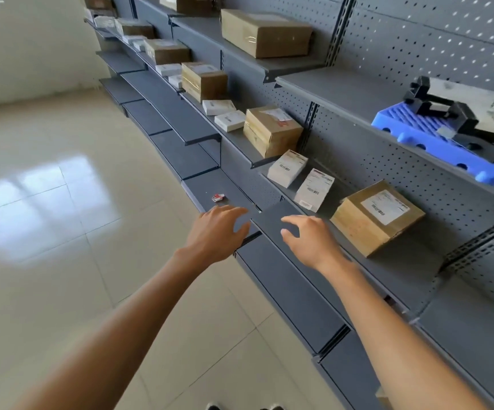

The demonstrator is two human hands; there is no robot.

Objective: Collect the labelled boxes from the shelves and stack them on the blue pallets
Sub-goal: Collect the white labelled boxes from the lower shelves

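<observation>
Along the middle shelf [411, 261], at roughly 2 o'clock from the right hand [308, 241], a labelled brown carton [376, 217] is seen lying tilted. Both the right hand and the left hand [219, 229] are held spread and empty, apart. The carton is judged stiff, moderately light; opposite side faces are suggested for holding. Two small white boxes [314, 189] lie at 12 o'clock. A blue pallet [435, 137] is partly cut off; label text is unreadable.
</observation>
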